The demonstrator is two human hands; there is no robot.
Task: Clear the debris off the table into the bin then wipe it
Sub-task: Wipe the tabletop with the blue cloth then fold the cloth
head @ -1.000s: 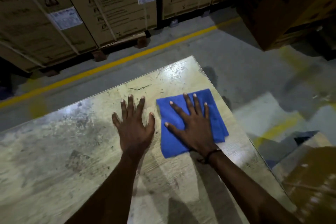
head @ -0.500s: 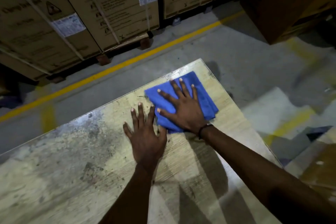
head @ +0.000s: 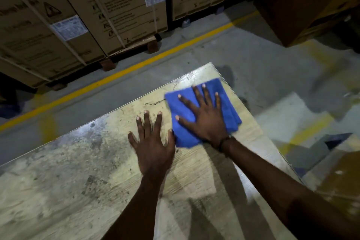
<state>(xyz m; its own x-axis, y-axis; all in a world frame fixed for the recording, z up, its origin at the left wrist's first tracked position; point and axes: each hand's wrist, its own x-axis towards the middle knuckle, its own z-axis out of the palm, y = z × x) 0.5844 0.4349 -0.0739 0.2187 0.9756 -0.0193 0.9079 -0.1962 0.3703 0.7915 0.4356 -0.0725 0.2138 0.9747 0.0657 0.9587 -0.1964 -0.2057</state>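
A folded blue cloth (head: 228, 111) lies near the far right corner of the worn, stained table (head: 78, 171). My right hand (head: 204, 117) presses flat on the cloth with its fingers spread. Just left of the cloth, my left hand (head: 152, 144) rests flat on the bare tabletop, fingers straight, its thumb touching the cloth's edge. No debris or bin shows in this view.
Large strapped cardboard boxes (head: 93, 11) on pallets stand beyond the table's far edge, behind a yellow floor line (head: 124, 72). More dark boxes (head: 303, 2) stand at the upper right. A brown cardboard piece (head: 339, 175) lies on the floor right of the table.
My right hand has slid the cloth away from me toward the table's far right corner. The left hand stays flat on the table beside it.
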